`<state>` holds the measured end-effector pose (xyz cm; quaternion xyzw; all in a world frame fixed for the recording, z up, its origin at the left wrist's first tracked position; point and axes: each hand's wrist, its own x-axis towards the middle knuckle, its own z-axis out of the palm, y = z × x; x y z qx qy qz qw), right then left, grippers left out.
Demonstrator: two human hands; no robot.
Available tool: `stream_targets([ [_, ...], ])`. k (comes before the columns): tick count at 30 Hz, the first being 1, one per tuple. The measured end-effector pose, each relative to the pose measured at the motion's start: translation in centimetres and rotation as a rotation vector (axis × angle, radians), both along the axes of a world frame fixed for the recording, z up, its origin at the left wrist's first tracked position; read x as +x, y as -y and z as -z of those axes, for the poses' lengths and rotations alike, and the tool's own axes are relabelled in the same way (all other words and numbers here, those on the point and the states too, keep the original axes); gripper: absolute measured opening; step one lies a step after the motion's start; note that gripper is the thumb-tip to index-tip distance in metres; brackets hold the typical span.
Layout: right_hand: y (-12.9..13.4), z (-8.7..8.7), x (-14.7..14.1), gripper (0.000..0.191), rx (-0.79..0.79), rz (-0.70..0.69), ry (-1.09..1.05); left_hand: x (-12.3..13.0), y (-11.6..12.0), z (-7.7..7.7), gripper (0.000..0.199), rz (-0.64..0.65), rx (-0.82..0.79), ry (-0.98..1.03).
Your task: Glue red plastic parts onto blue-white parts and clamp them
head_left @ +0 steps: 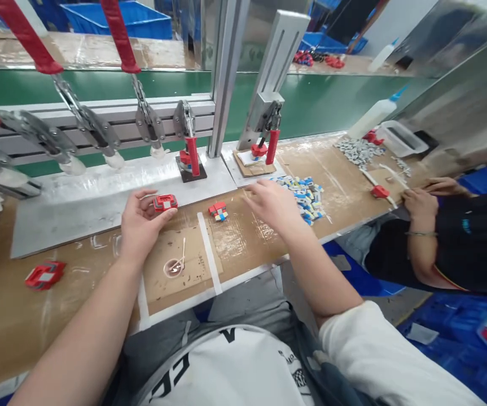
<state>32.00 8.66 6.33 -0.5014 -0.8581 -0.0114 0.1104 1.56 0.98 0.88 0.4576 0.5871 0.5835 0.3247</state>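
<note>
Between the thumb and fingers of my left hand (pixel 141 220) is a red and grey plastic part (pixel 166 203), held above the bench near the metal plate. My right hand (pixel 268 204) is over the bench with its fingers apart and nothing in them, beside a pile of small blue, white and yellow pieces (pixel 308 197). Between my hands lies a red part with a blue and white piece (pixel 218 211). Another red part (pixel 45 275) rests at the left. A small round cup (pixel 174 268) with a white stick stands on cardboard in front of me.
Toggle clamps with red handles (pixel 120 39) line the back left; two smaller clamps (pixel 191 155) (pixel 272 146) press on red parts. At the right, a person's hands (pixel 421 202) work near grey pieces (pixel 357 151), a bottle (pixel 372 117) and a clear tray (pixel 399 139).
</note>
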Motion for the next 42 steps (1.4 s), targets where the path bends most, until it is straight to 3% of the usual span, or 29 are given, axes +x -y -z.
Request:
stream_targets([
  [2, -1.1, 0.1, 3.8, 0.017, -0.059, 0.061, 0.177, 0.2, -0.1, -0.1, 0.057, -0.002, 0.005, 0.046],
  [4, -2.2, 0.5, 5.8, 0.017, -0.147, 0.022, 0.287, 0.4, -0.2, -0.5, 0.054, -0.013, 0.023, 0.059],
  [7, -3.4, 0.9, 6.1, 0.019, -0.221, -0.025, 0.325, 0.8, -0.6, -1.6, 0.052, -0.004, 0.063, 0.079],
  [9, -3.8, 0.8, 5.3, 0.017, -0.216, -0.058, 0.281, 1.0, -1.1, -2.2, 0.054, 0.085, 0.078, 0.097],
  [11, -3.9, 0.7, 3.9, 0.017, -0.213, -0.133, 0.110, 1.0, -1.5, -2.3, 0.061, 0.209, 0.089, 0.139],
  [13, -3.8, 0.8, 1.7, 0.020, -0.287, -0.246, -0.196, 0.7, -1.9, -1.8, 0.069, 0.282, 0.106, 0.238],
  [18, -3.0, 1.7, -6.6, 0.041, -0.712, -0.467, -0.998, -0.5, -2.1, 0.4, 0.064, 0.283, 0.154, 0.449],
  [21, -2.9, 2.8, -10.4, 0.046, -0.807, -0.506, -1.260, -0.8, -2.0, 1.1, 0.062, 0.264, 0.194, 0.453],
  [24, -3.0, 4.0, -11.3, 0.044, -0.772, -0.472, -1.399, -0.7, -2.0, 1.3, 0.060, 0.269, 0.187, 0.424],
  [29, -3.0, 5.2, -9.8, 0.044, -0.636, -0.486, -1.272, -0.5, -2.3, 1.3, 0.065, 0.251, 0.207, 0.358],
  [36, -2.5, 5.2, -9.4, 0.059, -0.207, -0.672, -0.665, -0.2, -2.1, 0.9, 0.069, 0.237, 0.098, 0.342],
  [42, -2.6, 5.3, -9.5, 0.065, -0.076, -0.733, -0.527, -0.3, -2.0, 0.7, 0.062, 0.240, 0.043, 0.266],
])
